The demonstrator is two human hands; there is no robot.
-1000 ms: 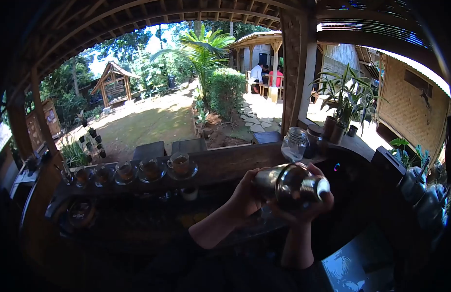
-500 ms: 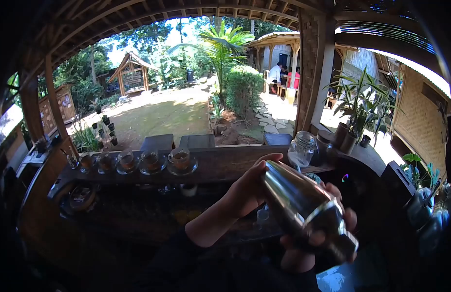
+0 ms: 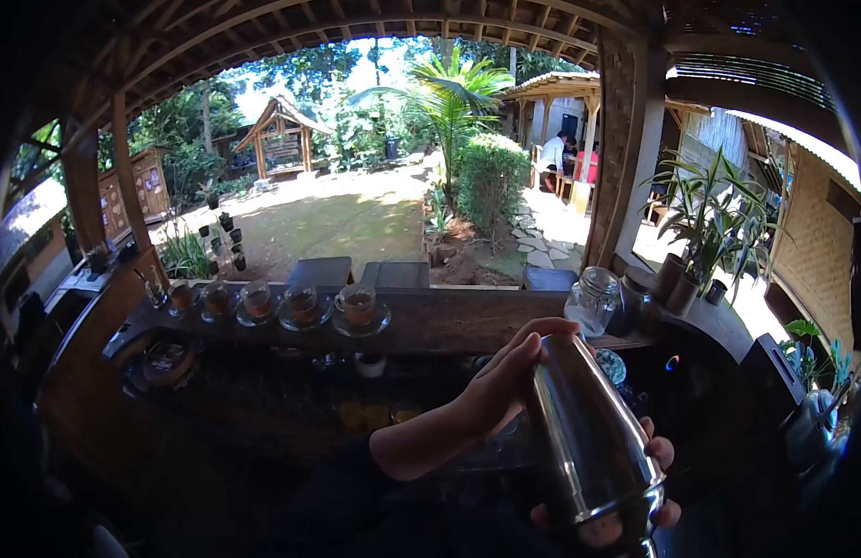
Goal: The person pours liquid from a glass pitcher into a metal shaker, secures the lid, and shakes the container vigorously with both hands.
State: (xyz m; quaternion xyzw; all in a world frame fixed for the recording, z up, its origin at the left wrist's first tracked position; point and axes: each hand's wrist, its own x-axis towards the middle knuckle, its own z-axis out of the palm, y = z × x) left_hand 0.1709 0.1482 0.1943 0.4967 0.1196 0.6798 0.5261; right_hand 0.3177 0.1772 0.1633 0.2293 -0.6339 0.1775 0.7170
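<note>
A shiny metal cocktail shaker [image 3: 589, 423] is tilted in front of me, its broad base up and its narrower cap end down toward my body. My left hand [image 3: 496, 391] is closed against the base end, fingers over the far edge. Wrapped around the shoulder and cap end is my right hand [image 3: 661, 454]; its fingertips show on the right side, while the palm is hidden behind the metal. The cap's tip runs off the bottom of the view. Just beyond the shaker stands a clip-top glass jar [image 3: 594, 302] with pale contents.
Several glass cups on saucers, including a cup of brown drink [image 3: 356, 304], line the wooden counter [image 3: 468, 316]. A dark lidded jar [image 3: 638, 286] and a potted plant [image 3: 705, 223] are at the right. Under the ledge sits a white cup [image 3: 369, 365]. People sit outside under a roof.
The shaker has swung lower and slightly right, now steeper, with both hands still on it. The background has shifted right and down in view as my head turned.
</note>
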